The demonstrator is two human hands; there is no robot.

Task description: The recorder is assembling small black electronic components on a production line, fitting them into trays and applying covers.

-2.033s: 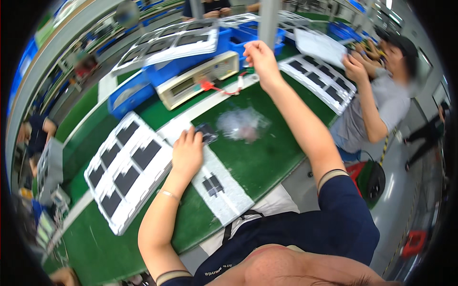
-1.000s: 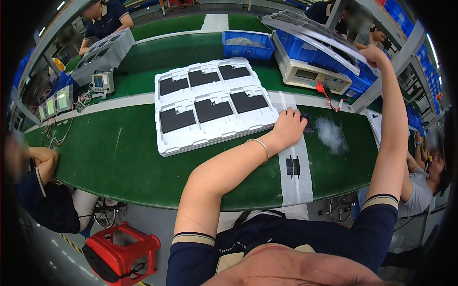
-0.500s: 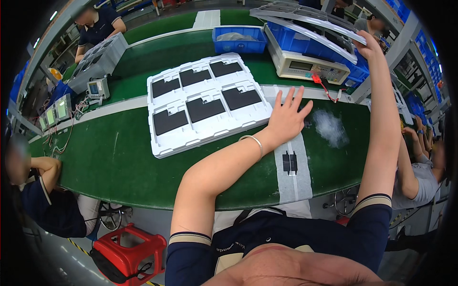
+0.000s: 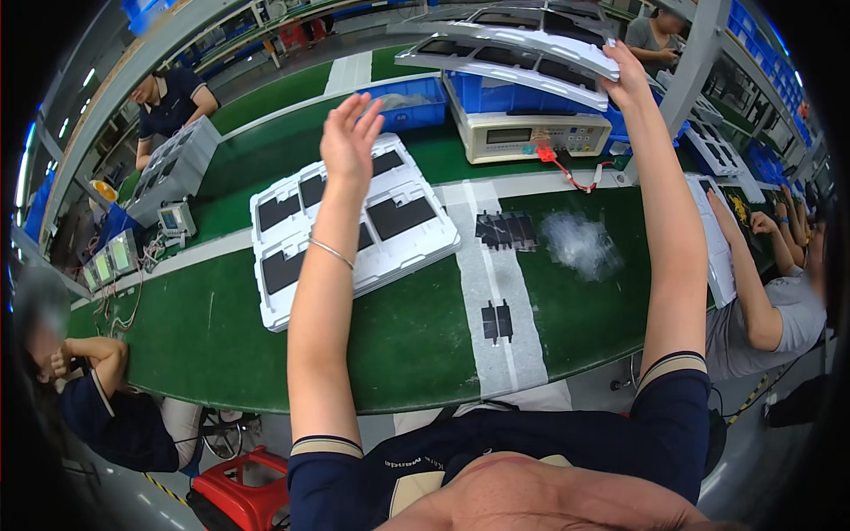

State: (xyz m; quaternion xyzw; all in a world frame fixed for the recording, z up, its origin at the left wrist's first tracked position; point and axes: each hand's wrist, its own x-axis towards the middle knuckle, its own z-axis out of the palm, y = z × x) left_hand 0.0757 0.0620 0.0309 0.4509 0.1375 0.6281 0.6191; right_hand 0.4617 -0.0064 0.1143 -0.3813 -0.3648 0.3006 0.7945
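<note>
White trays (image 4: 403, 250) holding black pieces lie stacked on the green bench (image 4: 212, 345), beside a paper strip (image 4: 496, 276). Left hand (image 4: 348, 142) hovers above them, empty and spread. Beyond stands a meter (image 4: 500, 152); right hand (image 4: 629, 78), arm outstretched, grasps a raised tray's (image 4: 584, 57) end.

A cream, box-shaped bench instrument (image 4: 537, 133) with a thin red lead (image 4: 567, 175) at its front stands on the green table (image 4: 212, 336). Just left of it sits an open blue plastic bin (image 4: 421, 117). Farther left are a small grey meter (image 4: 176, 219) and tangled wires (image 4: 149, 257). A red plastic stool (image 4: 228, 496) stands at lower left.
</note>
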